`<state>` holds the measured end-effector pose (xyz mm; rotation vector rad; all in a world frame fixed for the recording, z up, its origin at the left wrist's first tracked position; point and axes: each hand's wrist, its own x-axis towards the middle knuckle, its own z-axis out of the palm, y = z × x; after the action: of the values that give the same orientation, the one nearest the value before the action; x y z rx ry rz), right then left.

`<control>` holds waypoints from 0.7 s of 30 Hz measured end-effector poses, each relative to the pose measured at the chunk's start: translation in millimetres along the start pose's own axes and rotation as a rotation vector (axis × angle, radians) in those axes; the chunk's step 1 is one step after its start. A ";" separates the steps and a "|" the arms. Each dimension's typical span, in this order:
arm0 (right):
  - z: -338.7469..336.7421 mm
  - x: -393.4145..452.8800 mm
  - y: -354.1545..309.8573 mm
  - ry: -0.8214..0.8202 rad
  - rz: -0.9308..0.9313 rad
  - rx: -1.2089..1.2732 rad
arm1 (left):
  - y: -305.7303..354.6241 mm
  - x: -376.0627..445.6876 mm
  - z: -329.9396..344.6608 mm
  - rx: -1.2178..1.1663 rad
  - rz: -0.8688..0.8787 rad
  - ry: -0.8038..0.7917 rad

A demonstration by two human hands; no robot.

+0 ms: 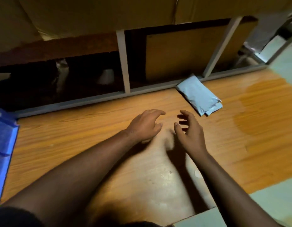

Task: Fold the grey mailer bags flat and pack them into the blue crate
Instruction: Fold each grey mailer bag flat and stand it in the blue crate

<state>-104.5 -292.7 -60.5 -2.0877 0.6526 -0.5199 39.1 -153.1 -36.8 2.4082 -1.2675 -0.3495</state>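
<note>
A folded grey mailer [200, 95], smooth plastic and oblong, lies on the wood-grain table [93, 125] against a grey metal frame [125, 63]. Nearer than the mailer, left hand [144, 126] and right hand [190, 132] hover with loosely spread fingers, holding nothing. Far left of the mailer, the blue crate [3, 145] shows ribbed plastic; its contents cannot be seen

The room is dim and warm-toned, and the light falls brightest on the wooden tabletop [240, 128], where a pale sheen sits near the front edge. Both forearms cast soft dark shadows on the wood, and the shelf openings [43, 82] behind sink into near black. The whole view is soft, slightly motion-blurred, and bowed at the edges by the wide lens.
</note>
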 end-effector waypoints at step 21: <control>2.9 73.1 66.8 -0.232 -0.314 -0.412 | -3.9 32.4 24.5 0.013 0.002 0.306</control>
<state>-63.4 -368.9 -108.6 -2.6137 0.3132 -0.3229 50.4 -183.5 -61.5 2.3582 -1.1359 0.0299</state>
